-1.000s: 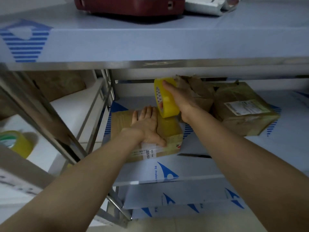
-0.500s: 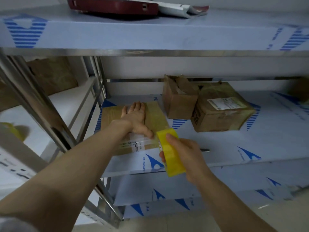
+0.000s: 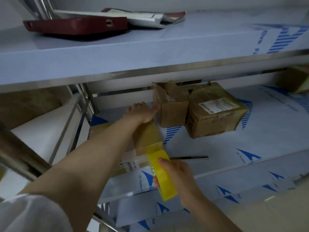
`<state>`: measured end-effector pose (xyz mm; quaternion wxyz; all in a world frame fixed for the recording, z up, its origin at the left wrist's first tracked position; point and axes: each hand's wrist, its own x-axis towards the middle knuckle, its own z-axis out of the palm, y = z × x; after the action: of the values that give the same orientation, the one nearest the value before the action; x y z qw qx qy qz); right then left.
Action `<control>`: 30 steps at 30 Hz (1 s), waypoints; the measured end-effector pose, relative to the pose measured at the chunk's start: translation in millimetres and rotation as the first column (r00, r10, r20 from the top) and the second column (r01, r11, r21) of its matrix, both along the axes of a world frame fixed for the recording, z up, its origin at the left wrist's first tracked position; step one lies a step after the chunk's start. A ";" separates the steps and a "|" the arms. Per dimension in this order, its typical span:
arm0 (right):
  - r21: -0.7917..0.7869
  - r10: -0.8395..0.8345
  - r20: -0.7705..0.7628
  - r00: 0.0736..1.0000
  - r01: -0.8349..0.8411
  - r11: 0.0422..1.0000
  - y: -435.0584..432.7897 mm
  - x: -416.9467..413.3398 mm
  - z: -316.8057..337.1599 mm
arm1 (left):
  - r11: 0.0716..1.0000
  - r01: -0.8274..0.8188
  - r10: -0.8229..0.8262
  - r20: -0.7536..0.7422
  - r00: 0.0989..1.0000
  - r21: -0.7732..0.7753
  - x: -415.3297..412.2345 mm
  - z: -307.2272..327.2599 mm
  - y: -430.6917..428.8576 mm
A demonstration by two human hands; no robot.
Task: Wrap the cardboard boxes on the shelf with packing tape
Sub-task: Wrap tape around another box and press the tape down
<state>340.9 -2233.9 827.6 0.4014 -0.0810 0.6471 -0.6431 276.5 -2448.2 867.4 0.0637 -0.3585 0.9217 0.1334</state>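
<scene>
Reaching deep into the shelf (image 3: 267,139), the left arm runs almost straight from a white sleeve (image 3: 25,213) at the lower left, its bare forearm passing over the flat cardboard box (image 3: 98,131) that lies at the shelf's left end. The left hand (image 3: 142,113) lies palm down at the far end of that box, fingers straight and close together, pointing away from the camera. Its thumb is spread out to the right, its tip touching or just short of the small open box (image 3: 170,106). Its grip is wide and flat, closed round nothing.

The right arm comes up from the lower right with the wrist bent, and the right hand (image 3: 177,178) sits in front of the shelf's front edge. Its grip is closed on the yellow tape roll (image 3: 164,180), thumb on top of the roll's outer face, fingers curled through and under it. The roll stands on edge, tilted towards the box. A strip of tape (image 3: 154,147) runs from the roll up onto the near end of the flat box and along its top towards the left hand.

Behind the small open box's right side stands 1 larger labelled box (image 3: 215,113), touching it. A dark slender tool (image 3: 189,157) lies on the shelf just right of the roll; I cannot tell what it is. On the upper shelf (image 3: 150,52) lie a dark red case (image 3: 76,25) and a silver pouch (image 3: 145,17).
</scene>
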 end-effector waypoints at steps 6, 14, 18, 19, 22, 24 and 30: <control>0.032 -0.009 -0.080 0.997 0.012 0.999 -2.8 -2.9 -1.6 | 0.995 -0.037 0.044 -0.062 0.997 0.096 -20.5 -25.6 -18.6; 0.047 -0.044 -0.067 0.997 0.047 0.998 -4.8 -5.6 -0.5 | 0.977 -0.028 0.022 -0.034 0.999 -0.213 -11.5 -15.1 6.9; 0.018 -0.077 -0.067 0.995 0.078 0.997 -8.6 -7.1 -0.3 | 0.978 0.118 -0.115 0.031 0.993 -0.171 12.0 -27.8 33.1; 0.015 -0.078 -0.062 0.995 0.079 0.997 -9.2 -6.7 -0.5 | 0.977 0.136 -0.129 0.051 0.990 -0.165 14.7 -32.2 37.9; 0.014 -0.073 -0.049 0.996 0.073 0.997 -8.5 -7.7 -1.2 | 0.980 0.140 -0.131 0.069 0.989 -0.145 9.7 -28.3 42.2; 0.021 -0.062 -0.070 0.996 0.064 0.998 -6.9 -8.9 -2.7 | 0.988 0.107 -0.100 0.069 0.993 -0.112 6.9 -22.2 43.0; 0.016 -0.044 -0.073 0.996 0.046 0.999 -7.8 -9.3 -7.1 | 0.985 0.135 -0.132 0.038 0.991 -0.105 8.7 -29.2 47.6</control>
<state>331.6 -2241.7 820.6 0.3636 -0.0864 0.6685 -0.6430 285.2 -2400.6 838.2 0.0675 -0.3007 0.9485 0.0738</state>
